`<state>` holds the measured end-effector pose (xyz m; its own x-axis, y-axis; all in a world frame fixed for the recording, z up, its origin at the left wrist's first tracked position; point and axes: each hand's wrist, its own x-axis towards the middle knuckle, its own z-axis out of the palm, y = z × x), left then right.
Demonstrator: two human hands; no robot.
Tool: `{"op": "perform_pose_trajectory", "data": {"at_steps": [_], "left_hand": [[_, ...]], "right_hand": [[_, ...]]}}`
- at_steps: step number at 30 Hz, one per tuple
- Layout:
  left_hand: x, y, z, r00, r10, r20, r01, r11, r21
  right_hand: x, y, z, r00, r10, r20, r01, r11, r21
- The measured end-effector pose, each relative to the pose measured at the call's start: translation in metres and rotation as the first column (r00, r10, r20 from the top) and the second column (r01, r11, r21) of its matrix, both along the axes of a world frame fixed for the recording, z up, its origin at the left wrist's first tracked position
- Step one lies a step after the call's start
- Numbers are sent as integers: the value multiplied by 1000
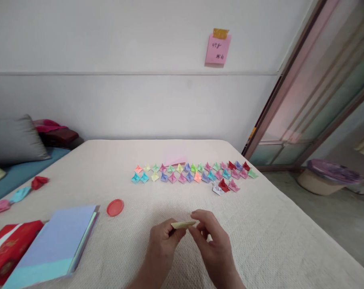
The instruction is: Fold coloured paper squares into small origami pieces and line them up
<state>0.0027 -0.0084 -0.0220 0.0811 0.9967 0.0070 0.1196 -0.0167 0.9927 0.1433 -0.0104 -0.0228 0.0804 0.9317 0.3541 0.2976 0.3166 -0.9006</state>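
Observation:
A small piece of folded pale yellow paper is held between my two hands, near the front middle of the table. My left hand pinches its left part between thumb and fingers. At the paper's right end, my right hand has its thumb against the lower edge, while its index finger is raised and curved above. Beyond the hands, rows of small folded paper pieces in many colours stretch across the table. A white one, a red one and a pink one form a shorter front row.
A red round lid lies left of my hands. Further left are a stack of coloured paper, a red packet and crumpled red, blue and pink pieces. A pink sheet lies behind the rows on the table.

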Motion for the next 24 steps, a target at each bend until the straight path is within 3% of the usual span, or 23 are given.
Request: {"op": "perform_pose_trajectory", "data": {"at_steps": [2, 5, 11, 15, 19, 24], "left_hand": [[0, -3, 2, 997, 16, -71, -12, 998, 56], [1, -5, 1, 991, 18, -131, -7, 996, 86], [1, -2, -2, 981, 73, -178, -61, 996, 72], [0, -1, -2, 967, 90, -238, -70, 993, 92], [-1, -1, -6, 954, 105, -283, -46, 977, 206], [-5, 0, -1, 961, 1, -277, 60, 975, 213]], "right_hand": [[0, -3, -2, 984, 10, 178, -33, 991, 126], [0, -5, -4, 942, 19, 336, -84, 980, 182], [-3, -6, -4, 907, -19, 421, -103, 958, 266], [-4, -7, -7, 885, 29, 464, -135, 971, 197], [-4, -6, -7, 923, 95, 372, -115, 993, 31], [2, 2, 2, 985, 161, 57, -155, 983, -95]]}}
